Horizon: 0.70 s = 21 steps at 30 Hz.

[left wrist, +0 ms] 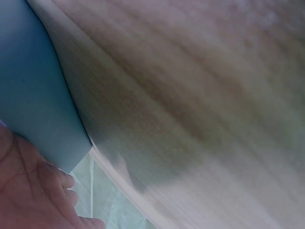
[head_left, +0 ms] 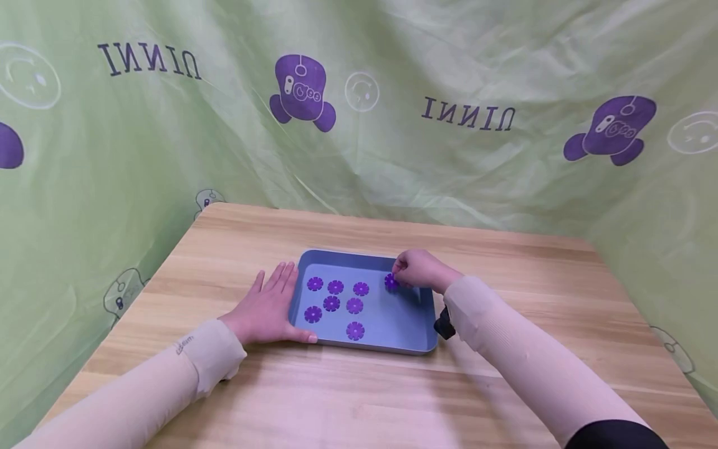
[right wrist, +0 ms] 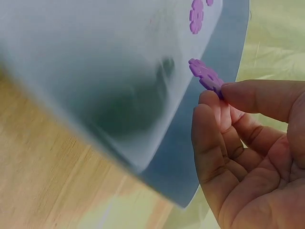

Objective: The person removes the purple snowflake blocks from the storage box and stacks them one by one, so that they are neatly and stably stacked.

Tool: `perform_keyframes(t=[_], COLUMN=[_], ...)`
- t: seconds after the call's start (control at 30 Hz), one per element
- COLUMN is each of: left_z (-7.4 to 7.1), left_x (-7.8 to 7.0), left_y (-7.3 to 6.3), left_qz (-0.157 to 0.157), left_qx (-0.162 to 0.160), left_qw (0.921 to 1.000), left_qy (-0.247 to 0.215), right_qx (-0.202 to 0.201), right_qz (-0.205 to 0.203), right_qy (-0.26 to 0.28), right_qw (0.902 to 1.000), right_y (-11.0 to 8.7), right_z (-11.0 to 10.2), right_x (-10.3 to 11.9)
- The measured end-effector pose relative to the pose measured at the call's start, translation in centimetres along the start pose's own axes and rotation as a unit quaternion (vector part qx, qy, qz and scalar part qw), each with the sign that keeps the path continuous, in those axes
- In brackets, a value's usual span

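Note:
A shallow blue tray lies on the wooden table with several purple notched discs, shaped like snowflakes, spread over its left half. My right hand is over the tray's far right part, pinching one purple disc between thumb and fingertip. In the right wrist view that disc is tilted, held by its edge. Spread flat along the tray's left side, my left hand has straight fingers, with the thumb at the near left corner. One of the lying discs sits apart near the front rim.
The wooden table extends around the tray on all sides. Behind it hangs a green curtain with purple printed figures, which also covers both sides. A black wrist device sits under the right cuff, close to the tray's right rim.

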<state>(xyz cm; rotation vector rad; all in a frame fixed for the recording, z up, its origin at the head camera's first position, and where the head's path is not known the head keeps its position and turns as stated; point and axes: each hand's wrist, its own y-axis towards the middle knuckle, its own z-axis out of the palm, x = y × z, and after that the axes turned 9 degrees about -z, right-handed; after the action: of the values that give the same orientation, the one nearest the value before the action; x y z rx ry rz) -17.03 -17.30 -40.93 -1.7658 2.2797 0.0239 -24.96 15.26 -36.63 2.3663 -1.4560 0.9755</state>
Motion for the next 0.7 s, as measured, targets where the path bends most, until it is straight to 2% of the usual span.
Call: perform_keyframes(t=[0.57, 0.7], left_z=[0.4, 0.2], left_x=[0.0, 0.0], left_y=[0.0, 0.0], left_qz=[0.001, 0.002], left_qx=[0.002, 0.003], left_qw=[1.0000, 1.0000], left_qy=[-0.007, -0.007], right_qx=[-0.031, -0.041], right_qz=[0.010, 0.015], right_qy=[0.064, 0.111], right_qw=[0.9974, 0.9928], right_y=[-1.6, -2.2], right_z=[-1.0, -1.8], right_x=[-2.5, -3.2])
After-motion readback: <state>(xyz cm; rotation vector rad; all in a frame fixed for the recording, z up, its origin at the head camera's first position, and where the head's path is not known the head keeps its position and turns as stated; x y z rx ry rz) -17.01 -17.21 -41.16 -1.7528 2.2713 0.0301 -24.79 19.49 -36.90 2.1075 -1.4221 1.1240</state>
